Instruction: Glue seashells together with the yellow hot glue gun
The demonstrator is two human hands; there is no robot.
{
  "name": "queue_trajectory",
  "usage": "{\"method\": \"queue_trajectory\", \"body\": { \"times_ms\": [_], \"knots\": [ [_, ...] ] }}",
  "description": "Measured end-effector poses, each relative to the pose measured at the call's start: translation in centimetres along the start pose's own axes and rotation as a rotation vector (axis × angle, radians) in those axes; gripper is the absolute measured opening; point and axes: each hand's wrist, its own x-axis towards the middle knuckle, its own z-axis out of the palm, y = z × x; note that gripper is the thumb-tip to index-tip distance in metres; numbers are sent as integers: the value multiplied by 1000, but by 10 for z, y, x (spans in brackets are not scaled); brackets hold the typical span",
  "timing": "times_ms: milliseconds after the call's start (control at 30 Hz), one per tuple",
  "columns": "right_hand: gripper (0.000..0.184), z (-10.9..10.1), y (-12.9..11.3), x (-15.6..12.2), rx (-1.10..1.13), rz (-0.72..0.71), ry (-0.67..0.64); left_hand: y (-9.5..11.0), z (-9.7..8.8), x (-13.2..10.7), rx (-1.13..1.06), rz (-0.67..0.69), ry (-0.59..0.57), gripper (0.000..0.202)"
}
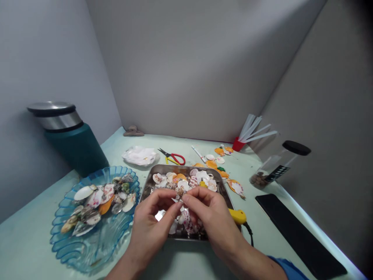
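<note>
Between the fingertips of both hands is a small brown-speckled shell (180,191), held over the metal tray. My left hand (155,217) pinches it from the left. From the right, my right hand (208,212) closes thumb and finger on it. Beneath them the metal tray (159,168) carries many shells, white, orange and purple-spotted. A yellow tool with a black cord, perhaps a glue gun (238,216), lies across the tray's right side, partly hidden by my right hand. The blue shell-shaped plastic dish (100,245) at left holds more shells and stones.
A teal bottle (72,146) stands at far left. Behind the tray lie crumpled white tissue (140,155), scissors (175,158), a white pen (198,153) and orange shell pieces (214,165). White sticks stand in a red cup (238,144). At right are a clear jar (266,171) and a black phone-like slab (297,233).
</note>
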Motion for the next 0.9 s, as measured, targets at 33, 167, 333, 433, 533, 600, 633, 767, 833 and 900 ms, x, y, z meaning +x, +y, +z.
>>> {"method": "queue_trajectory", "body": {
  "times_ms": [33, 167, 333, 433, 533, 600, 633, 767, 833, 900],
  "knots": [
    [18, 0, 0, 0, 0, -2, -1, 0, 0, 0, 2, 4, -2, 11],
    [17, 0, 1, -1, 11, -8, 0, 2, 0, 0, 1, -6, 3, 10],
    [17, -1, 1, -1, -18, -7, -30, 3, -1, -2, 14, -10, 16, 11],
    [17, -2, -1, -1, -93, -36, -72, 5, -3, 0, 50, 31, 47, 12],
    [11, -4, -1, -1, -176, -142, -71, 6, -5, 2, 74, 53, 71, 14],
    [9, -5, 0, -1, -200, -187, -59, 7, -6, 3, 84, 76, 77, 14],
    [9, -6, 1, 0, -206, -194, -55, 8, -6, 3, 91, 89, 77, 14],
    [8, -9, 3, 3, -253, -255, -45, 10, -6, 4, 106, 111, 65, 12],
    [8, -9, 2, 3, -288, -285, -38, 11, -5, 5, 87, 89, 63, 11],
    [8, -9, 2, 3, -289, -266, -42, 12, -4, 5, 42, 39, 61, 12]
  ]
}}
